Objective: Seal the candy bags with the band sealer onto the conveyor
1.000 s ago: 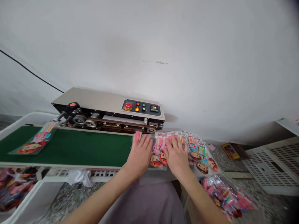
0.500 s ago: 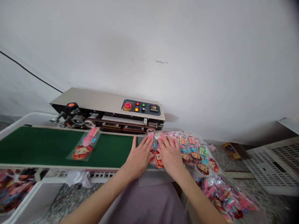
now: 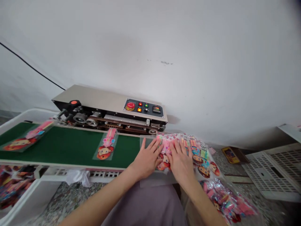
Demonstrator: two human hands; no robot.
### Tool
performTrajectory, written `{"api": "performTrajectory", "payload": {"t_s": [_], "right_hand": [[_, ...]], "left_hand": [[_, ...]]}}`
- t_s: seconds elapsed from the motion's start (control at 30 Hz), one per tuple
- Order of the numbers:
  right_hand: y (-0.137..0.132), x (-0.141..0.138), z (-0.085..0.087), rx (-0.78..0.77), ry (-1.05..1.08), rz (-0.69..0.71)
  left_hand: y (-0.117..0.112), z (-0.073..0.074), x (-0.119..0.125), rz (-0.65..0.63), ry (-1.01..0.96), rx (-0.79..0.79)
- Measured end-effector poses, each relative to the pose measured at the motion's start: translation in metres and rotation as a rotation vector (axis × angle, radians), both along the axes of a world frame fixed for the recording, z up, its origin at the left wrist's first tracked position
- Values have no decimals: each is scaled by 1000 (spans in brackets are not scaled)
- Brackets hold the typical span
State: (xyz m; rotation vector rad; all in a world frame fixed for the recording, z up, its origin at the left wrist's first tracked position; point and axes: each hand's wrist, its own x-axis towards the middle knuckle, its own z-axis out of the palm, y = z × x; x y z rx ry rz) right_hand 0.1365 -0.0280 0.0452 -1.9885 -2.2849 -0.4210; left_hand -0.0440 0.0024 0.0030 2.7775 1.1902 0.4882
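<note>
Work apparently midway: two packets (image 3: 105, 146) on the green belt (image 3: 75, 142), more in the pile (image 3: 204, 171) beneath left hand (image 3: 146, 161) and right hand (image 3: 182, 160), fingers (image 3: 152, 144) outspread.

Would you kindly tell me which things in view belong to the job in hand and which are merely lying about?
Part of the job:
clear packets under the left hand and right hand;
green belt, bearing two more packets;
machine beside it.

Apparently just lying about:
yellow box on the floor;
slatted white crate at far right.
</note>
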Motion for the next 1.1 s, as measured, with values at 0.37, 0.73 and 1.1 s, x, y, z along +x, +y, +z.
{"api": "performTrajectory", "payload": {"t_s": [0.37, 0.73, 1.1], "right_hand": [[8, -16, -3, -47, 40, 171], [7, -11, 16, -37, -89, 27], [10, -27, -3, -1, -17, 21]], "left_hand": [[-7, 23, -20, 176, 55, -7], [-3, 6, 2, 40, 0, -55], [-7, 7, -9, 188, 74, -34]]}}
